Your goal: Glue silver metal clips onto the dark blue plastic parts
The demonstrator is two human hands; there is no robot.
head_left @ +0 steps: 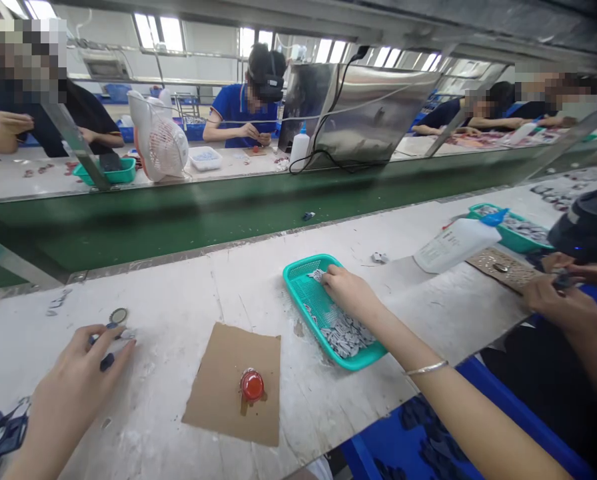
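Your right forearm (pixel 458 400), ringed by a silver bracelet (pixel 428 368), stretches nearest the camera and over the near side of a teal basket (pixel 298 307) on a scuffed white worktable (pixel 153 427). The basket is mesh-walled and oblong, with small, flat, whitish-gray pieces (pixel 346 333) heaped at its near end and a few scattered toward the middle. Your right hand (pixel 351 291) dips into its far end, fingers drawn together at a pale piece (pixel 317 274); whether they are clamped on it cannot be told. At left, your left hand (pixel 86 360) pinches a small white piece (pixel 127 334) between thumb and forefinger, with dark blue pieces (pixel 107 362) among the fingers, just beside a round metal cap (pixel 119 315).

Between your hands, a glossy red disc (pixel 252 385) sits in a crimped cap on brown cardboard (pixel 218 373) marked by wet-looking stains. More dark, looped pieces (pixel 1 427) lie at lower left, and others fill part of a blue bin (pixel 508 410) below the table edge. Near a co-worker's hands at right, a second teal basket (pixel 523 241) holds grayish pieces beside a tilted white bottle (pixel 456 243).
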